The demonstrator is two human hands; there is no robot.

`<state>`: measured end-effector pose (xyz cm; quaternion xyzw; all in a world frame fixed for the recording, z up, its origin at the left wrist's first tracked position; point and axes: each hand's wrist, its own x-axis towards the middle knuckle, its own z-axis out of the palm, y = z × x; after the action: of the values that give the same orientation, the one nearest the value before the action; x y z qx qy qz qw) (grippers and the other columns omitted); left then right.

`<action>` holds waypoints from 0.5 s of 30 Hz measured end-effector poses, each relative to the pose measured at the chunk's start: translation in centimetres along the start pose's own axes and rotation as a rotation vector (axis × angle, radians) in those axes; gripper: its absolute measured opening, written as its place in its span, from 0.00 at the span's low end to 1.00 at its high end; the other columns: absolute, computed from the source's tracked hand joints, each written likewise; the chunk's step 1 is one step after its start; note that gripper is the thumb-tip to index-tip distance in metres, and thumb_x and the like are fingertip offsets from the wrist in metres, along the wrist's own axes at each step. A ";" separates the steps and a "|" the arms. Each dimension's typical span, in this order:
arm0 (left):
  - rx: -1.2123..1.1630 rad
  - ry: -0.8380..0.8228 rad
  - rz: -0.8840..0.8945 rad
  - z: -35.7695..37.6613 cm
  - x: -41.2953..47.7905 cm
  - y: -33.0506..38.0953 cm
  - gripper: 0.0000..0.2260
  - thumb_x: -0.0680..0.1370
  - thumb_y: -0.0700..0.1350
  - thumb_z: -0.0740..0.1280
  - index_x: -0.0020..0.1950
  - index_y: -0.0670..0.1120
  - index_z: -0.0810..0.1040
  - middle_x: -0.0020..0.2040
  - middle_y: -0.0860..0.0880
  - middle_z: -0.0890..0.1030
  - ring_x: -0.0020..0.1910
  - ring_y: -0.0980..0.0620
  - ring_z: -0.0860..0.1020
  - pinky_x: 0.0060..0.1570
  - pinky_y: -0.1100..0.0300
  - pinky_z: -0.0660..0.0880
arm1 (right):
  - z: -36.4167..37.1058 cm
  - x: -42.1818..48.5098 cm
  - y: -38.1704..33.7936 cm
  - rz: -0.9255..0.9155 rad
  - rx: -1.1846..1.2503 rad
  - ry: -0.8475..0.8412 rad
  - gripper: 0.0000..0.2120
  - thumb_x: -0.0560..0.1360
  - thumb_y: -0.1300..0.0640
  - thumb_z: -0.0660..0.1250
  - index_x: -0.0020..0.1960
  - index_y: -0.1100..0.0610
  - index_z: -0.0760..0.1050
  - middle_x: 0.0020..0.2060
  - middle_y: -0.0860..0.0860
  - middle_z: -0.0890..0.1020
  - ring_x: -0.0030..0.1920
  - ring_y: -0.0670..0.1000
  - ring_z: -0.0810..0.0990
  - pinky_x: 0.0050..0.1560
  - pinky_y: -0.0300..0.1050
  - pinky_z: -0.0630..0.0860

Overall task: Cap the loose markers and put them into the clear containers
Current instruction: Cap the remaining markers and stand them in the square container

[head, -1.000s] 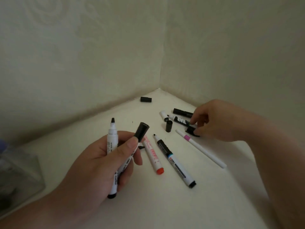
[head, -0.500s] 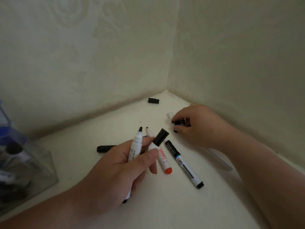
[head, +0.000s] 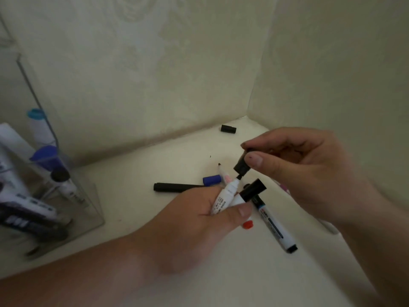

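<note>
1. Left hand [head: 199,220] is curled tight round two smooth white barrels: the uncapped marker [head: 223,198], nib bare, and a capped marker [head: 252,192] topped in black
2. Right hand [head: 309,173] pinches the short cylindrical black cap [head: 241,167] between thumb and forefinger, with its mouth right over that bare nib (touching or not, can't tell)
3. Clear container [head: 93,209] stands at left, with hard glossy walls and capped markers leaning inside, all blurred
4. On the matte pale tabletop [head: 137,173]: a black marker [head: 177,187], a blue cap [head: 212,180], a red-ended marker [head: 247,224] half hidden under the left hand, a blue-banded marker [head: 276,229], and a spare cap [head: 228,129] near the wall corner
</note>
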<state>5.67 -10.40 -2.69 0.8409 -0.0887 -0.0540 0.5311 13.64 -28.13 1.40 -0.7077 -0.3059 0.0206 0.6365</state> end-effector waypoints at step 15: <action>0.116 -0.102 0.071 0.1 -0.1 0.1 0.17 0.79 0.61 0.63 0.36 0.52 0.68 0.29 0.55 0.68 0.29 0.58 0.65 0.30 0.64 0.62 | -2.2 -0.1 0.2 0.048 -0.079 -0.353 0.13 0.64 0.44 0.81 0.45 0.50 0.86 0.42 0.56 0.87 0.43 0.63 0.85 0.47 0.51 0.82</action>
<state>5.58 -10.55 -2.65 0.8628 -0.1483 -0.0728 0.4777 14.59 -30.13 1.61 -0.7245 -0.3967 0.1477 0.5440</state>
